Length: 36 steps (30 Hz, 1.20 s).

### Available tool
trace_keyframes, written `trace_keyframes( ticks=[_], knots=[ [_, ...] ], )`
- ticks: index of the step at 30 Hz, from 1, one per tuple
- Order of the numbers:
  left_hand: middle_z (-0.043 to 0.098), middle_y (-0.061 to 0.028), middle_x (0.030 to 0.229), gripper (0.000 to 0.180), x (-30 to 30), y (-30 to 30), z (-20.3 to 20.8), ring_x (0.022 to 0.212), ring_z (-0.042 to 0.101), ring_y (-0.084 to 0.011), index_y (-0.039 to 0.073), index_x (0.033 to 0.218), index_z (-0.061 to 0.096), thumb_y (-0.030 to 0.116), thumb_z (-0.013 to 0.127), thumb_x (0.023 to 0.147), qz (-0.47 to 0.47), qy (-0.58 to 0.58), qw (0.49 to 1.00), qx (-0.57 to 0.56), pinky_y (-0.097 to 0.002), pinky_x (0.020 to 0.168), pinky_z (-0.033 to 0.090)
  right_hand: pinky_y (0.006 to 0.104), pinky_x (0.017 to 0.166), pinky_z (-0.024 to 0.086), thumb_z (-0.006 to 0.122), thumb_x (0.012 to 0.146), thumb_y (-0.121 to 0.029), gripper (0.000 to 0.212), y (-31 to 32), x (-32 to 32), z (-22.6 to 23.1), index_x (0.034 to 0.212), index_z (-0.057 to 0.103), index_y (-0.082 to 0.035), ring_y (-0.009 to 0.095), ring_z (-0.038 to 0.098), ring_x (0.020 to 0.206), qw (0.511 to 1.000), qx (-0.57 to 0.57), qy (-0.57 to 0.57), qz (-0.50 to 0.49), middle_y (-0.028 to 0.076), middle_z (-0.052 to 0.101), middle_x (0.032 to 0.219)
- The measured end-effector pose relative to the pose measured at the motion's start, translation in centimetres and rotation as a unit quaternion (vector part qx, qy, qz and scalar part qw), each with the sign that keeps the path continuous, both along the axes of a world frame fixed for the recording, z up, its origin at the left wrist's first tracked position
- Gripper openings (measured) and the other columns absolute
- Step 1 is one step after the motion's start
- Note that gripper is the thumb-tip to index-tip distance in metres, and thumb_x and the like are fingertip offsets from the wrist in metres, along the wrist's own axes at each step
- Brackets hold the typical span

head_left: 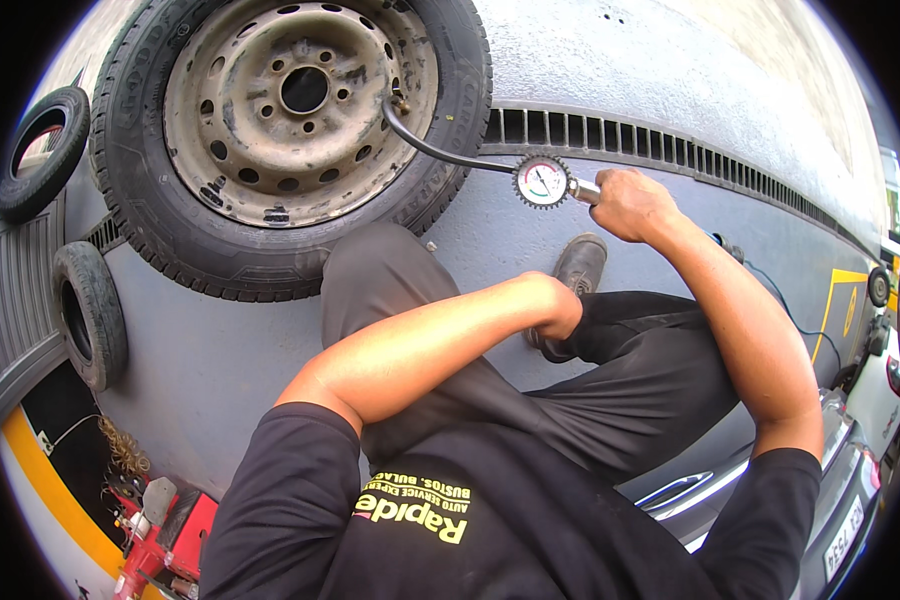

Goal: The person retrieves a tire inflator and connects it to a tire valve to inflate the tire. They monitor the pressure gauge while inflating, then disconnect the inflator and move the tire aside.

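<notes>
My right hand (630, 205) is closed round the metal handle of a tyre pressure gauge (542, 182) with a round dial and toothed black rim. From the gauge a black hose (440, 153) runs left to the wheel, where its end meets the rim near the valve. The wheel is a black tyre (270, 262) on a worn, beige steel rim (230, 130), just beyond my bent knee. My left forearm crosses over my legs. The left hand (558, 308) hangs bent at the wrist beside my shin, with its fingers hidden.
A metal drain grate (620, 137) crosses the grey floor past the gauge. Two loose tyres stand at the left, one farther (45, 155) and one nearer (92, 315). Red equipment (165, 540) sits at lower left, a silver car (840, 470) at lower right. A thin cable (782, 300) lies right.
</notes>
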<state>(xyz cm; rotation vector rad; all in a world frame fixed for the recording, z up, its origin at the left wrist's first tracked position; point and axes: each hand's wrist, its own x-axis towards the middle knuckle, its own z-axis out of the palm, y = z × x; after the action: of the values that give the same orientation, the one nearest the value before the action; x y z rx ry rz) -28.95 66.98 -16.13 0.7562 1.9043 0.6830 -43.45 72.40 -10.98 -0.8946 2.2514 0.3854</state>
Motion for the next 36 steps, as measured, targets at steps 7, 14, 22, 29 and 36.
trace_keyframes(
  ticks=[7,14,22,29,36],
  knots=[
    [0.071,-0.0228,0.103,0.026,0.16,0.34,-0.28,0.098,0.069,-0.0360,-0.003,0.099,0.073,0.011,0.059,0.082,-0.001,-0.011,1.000,-0.016,-0.0460,0.082,0.053,0.0458,0.088,0.053,0.052,0.082,-0.014,0.030,0.00,0.11,-0.06,0.096,0.072,0.003,0.038,0.068,0.098,1.000,0.003,0.000,-0.001,0.026,0.070,0.099],
    [0.071,-0.0198,0.109,0.032,0.34,0.69,-0.71,0.100,0.069,-0.0341,0.000,0.106,0.072,0.007,0.056,0.079,0.006,-0.023,1.000,-0.018,-0.0475,0.082,0.052,0.0456,0.088,0.053,0.052,0.082,-0.014,0.030,-0.10,0.19,0.01,0.098,0.071,0.002,0.038,0.068,0.099,1.000,0.009,-0.002,0.000,0.026,0.070,0.099],
    [0.071,-0.0224,0.104,0.024,0.33,0.43,-0.53,0.099,0.068,-0.0359,-0.002,0.099,0.072,0.012,0.060,0.084,-0.006,-0.012,1.000,-0.007,-0.0455,0.082,0.052,0.0456,0.088,0.053,0.052,0.082,-0.014,0.030,-0.09,0.10,-0.32,0.097,0.072,0.002,0.038,0.069,0.098,1.000,0.009,0.004,0.012,0.026,0.070,0.099],
    [0.071,-0.0223,0.104,0.023,0.34,0.64,-0.70,0.098,0.068,-0.0362,-0.002,0.098,0.073,0.013,0.061,0.084,-0.010,-0.011,1.000,-0.013,-0.0460,0.082,0.052,0.0452,0.088,0.053,0.051,0.082,-0.014,0.030,-0.11,0.11,-0.20,0.098,0.072,0.002,0.038,0.069,0.098,1.000,0.007,0.002,0.017,0.026,0.070,0.098],
    [0.071,-0.0220,0.105,0.025,0.41,0.60,-0.38,0.101,0.068,-0.0356,-0.002,0.100,0.073,0.015,0.061,0.085,-0.005,-0.014,1.000,-0.009,-0.0456,0.084,0.052,0.0453,0.087,0.053,0.051,0.081,-0.014,0.030,0.04,0.14,-0.06,0.097,0.072,0.003,0.038,0.069,0.097,1.000,0.012,-0.001,0.011,0.027,0.070,0.098]
  ],
)
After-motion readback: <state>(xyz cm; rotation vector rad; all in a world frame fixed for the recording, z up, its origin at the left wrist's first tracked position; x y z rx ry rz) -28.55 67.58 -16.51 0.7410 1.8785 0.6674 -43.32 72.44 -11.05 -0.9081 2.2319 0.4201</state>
